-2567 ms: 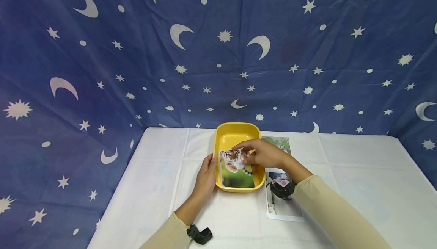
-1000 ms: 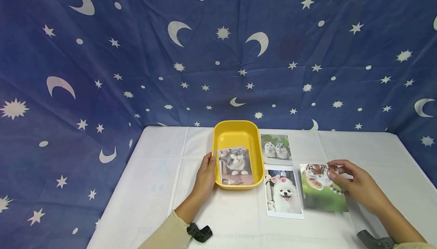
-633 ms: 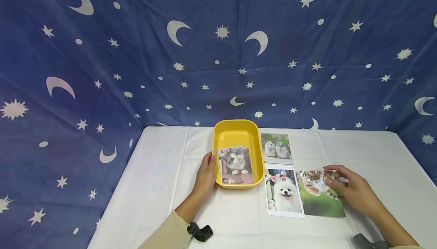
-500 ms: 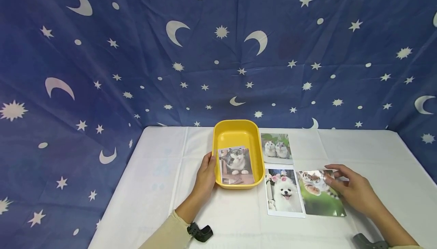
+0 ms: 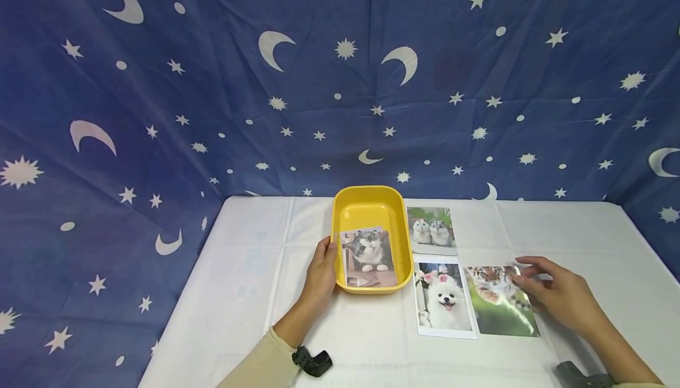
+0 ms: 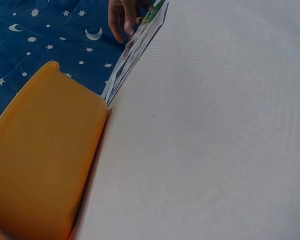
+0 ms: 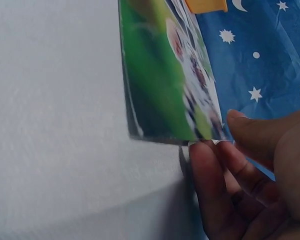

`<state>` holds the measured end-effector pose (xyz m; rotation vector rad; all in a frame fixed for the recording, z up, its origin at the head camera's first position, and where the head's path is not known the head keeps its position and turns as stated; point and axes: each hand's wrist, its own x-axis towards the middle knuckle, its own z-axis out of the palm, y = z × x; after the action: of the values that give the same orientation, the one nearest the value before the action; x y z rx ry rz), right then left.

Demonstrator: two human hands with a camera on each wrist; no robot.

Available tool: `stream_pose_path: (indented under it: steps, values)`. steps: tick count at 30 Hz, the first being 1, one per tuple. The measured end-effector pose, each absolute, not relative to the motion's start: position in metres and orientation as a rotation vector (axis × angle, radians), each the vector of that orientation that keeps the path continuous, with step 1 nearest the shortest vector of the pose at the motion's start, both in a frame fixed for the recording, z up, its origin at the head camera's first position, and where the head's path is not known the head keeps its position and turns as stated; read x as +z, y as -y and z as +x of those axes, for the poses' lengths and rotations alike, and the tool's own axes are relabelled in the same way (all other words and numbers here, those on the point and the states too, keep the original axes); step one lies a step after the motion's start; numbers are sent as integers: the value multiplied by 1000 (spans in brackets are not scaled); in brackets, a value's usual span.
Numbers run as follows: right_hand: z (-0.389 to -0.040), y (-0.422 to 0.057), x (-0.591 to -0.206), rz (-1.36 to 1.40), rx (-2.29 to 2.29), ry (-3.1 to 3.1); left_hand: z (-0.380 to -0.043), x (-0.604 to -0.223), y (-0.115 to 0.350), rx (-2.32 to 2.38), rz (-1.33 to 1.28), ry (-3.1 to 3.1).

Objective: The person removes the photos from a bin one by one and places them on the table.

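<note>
My left hand (image 5: pixel 317 273) grips the left side wall of a yellow plastic tray (image 5: pixel 372 193), thumb at the rim. Inside the tray lies a small stack of photo prints, a grey-and-white cat photo (image 5: pixel 366 252) on top. To the right, a tiger cub photo (image 5: pixel 502 311) lies on the table. My right hand (image 5: pixel 560 293) is at its upper right edge. In the right wrist view, the thumb (image 7: pixel 240 122) stands apart from the fingers, whose tips meet the edge of the photo.
A white dog photo (image 5: pixel 446 305) lies just left of the tiger cub photo, and a hamster photo (image 5: pixel 431 231) lies behind it, beside the tray. White cloth (image 5: pixel 249 305) covers the table. A blue moon-and-star curtain (image 5: pixel 340 81) hangs along the back.
My right hand has carried the tiger cub photo from the tray to the table beside the dog photo, and its fingers have slid toward the edge. The cat photo is uncovered. My left hand stays put.
</note>
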<state>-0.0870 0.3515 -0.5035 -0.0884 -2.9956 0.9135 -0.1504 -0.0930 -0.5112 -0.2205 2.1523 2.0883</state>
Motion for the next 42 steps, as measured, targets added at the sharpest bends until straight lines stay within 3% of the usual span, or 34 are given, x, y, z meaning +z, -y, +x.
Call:
stream_pose_path:
  steps: [9,17,33,42]
  values:
    - [-89,-351,-498,-110,1004,2980,-150,-511,94,2088,-230,-2139]
    - [-113,-321,-474,11,1214,2941,-150,-511,94,2088,-227,-2131]
    - [-196,-205,-421,549,1455,2919,-151,-513,96,2097,-230,-2139]
    - [-236,-131,-415,783,1381,3048,-152,-514,94,2084,-206,-2136]
